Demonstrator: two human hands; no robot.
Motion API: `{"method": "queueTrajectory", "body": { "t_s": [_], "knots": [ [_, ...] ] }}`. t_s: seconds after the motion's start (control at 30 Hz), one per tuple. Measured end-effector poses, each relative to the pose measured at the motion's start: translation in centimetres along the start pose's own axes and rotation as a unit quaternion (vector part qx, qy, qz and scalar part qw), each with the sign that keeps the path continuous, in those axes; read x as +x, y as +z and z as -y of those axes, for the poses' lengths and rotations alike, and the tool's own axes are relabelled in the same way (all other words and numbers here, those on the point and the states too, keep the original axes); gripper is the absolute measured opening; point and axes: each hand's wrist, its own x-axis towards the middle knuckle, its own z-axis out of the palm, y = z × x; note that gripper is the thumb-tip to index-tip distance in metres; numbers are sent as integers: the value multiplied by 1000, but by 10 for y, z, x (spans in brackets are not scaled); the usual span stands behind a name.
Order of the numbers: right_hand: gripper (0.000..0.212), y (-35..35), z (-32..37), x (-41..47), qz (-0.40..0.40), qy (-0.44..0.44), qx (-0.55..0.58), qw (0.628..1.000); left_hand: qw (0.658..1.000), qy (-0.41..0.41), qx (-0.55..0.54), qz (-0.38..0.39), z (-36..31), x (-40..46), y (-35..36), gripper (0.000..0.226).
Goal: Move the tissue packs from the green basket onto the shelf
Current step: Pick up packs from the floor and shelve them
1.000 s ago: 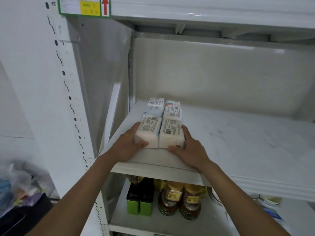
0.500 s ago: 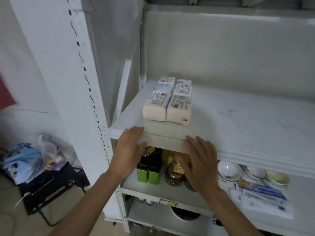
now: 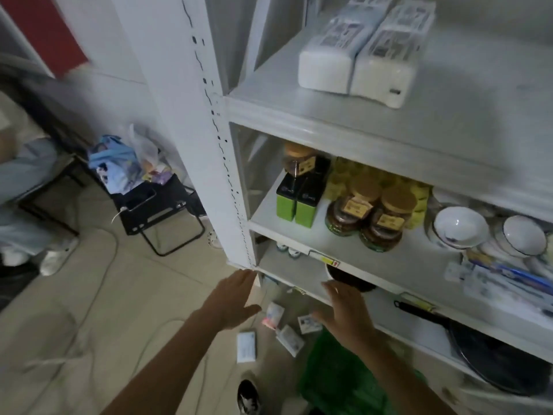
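Two rows of white tissue packs (image 3: 356,58) lie side by side on the upper white shelf (image 3: 299,112), near its left front corner. My left hand (image 3: 232,301) and my right hand (image 3: 347,313) hang low in front of the shelving, both open and empty, fingers spread. Below them several small tissue packs (image 3: 247,346) lie loose on the floor. The green basket (image 3: 338,381) shows as a blurred green shape under my right forearm, partly hidden by it.
The shelf below holds two green tins (image 3: 294,205), brown jars (image 3: 368,217) and white bowls (image 3: 460,226). A black pan (image 3: 490,354) sits on the lowest shelf. A black stool with bags (image 3: 143,190) stands at the left, beside another person's leg (image 3: 27,187).
My view has tipped down toward the floor. Both hands left the packs on the upper shelf and dropped from its front edge to below the lower shelves, empty.
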Motion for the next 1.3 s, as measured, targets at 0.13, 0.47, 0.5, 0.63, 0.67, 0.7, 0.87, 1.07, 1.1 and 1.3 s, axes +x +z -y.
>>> {"method": "queueTrajectory", "body": {
  "t_s": [0.13,0.47,0.5,0.63,0.67,0.7,0.87,1.07,1.1,1.3],
  "knots": [
    [76,51,-3,-19,147,76,51,985,991,-66,-38,106,20,-13,71,87],
    [77,174,-33,24,316,207,67,924,952,-183,-159,188,105,4,214,77],
    [75,190,-36,34,320,214,72,920,949,-192,-170,183,113,6,230,76],
    [63,269,-52,71,340,231,96,906,931,-224,-222,184,148,19,303,76],
    [60,291,-56,79,350,234,100,902,924,-235,-232,191,157,23,324,76],
    [58,311,-59,85,360,241,103,896,918,-242,-240,203,166,29,344,76],
    [54,414,-88,113,401,237,81,881,907,-264,-243,219,209,60,442,70],
    [52,517,-145,146,395,205,37,895,901,-275,-247,228,251,109,536,68],
    [51,533,-153,152,393,198,25,898,901,-278,-250,221,256,119,550,68],
    [51,616,-189,196,315,213,-27,924,883,-323,-304,154,275,176,621,70]
  ]
}}
